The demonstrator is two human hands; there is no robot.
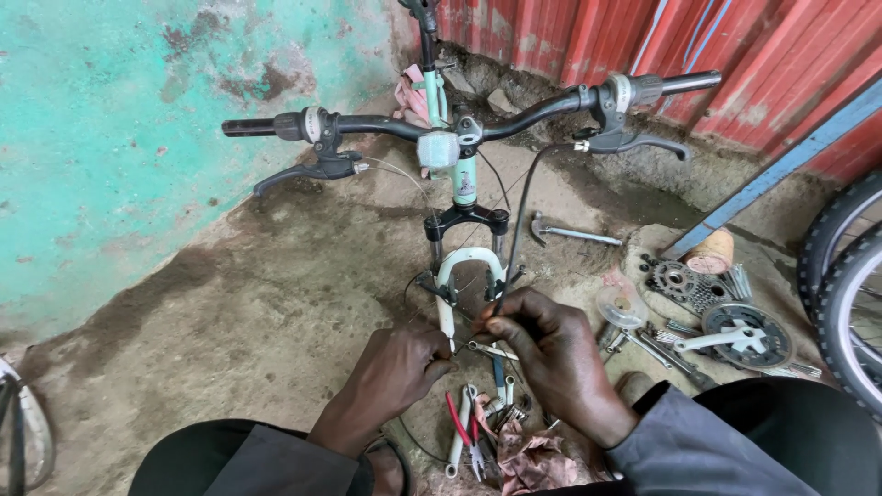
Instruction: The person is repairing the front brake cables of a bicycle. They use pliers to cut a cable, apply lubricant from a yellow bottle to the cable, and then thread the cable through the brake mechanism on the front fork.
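Note:
A bicycle front end stands upright before me: black handlebar (386,124), pale green stem and white fork (464,266) without a wheel. My left hand (397,367) is closed at the lower fork leg by the brake arm. My right hand (551,354) pinches the black brake cable (519,220) that runs up to the right brake lever (634,142). Below my hands lie red-handled pliers (459,422), white-handled tools and a pink rag (528,459).
A hammer (570,234) lies on the dirt floor behind the fork. Sprockets, a chainring with crank (744,335), bolts and spanners are spread at the right. Bicycle tyres (841,276) stand at the right edge. A turquoise wall is at the left, red sheet metal behind.

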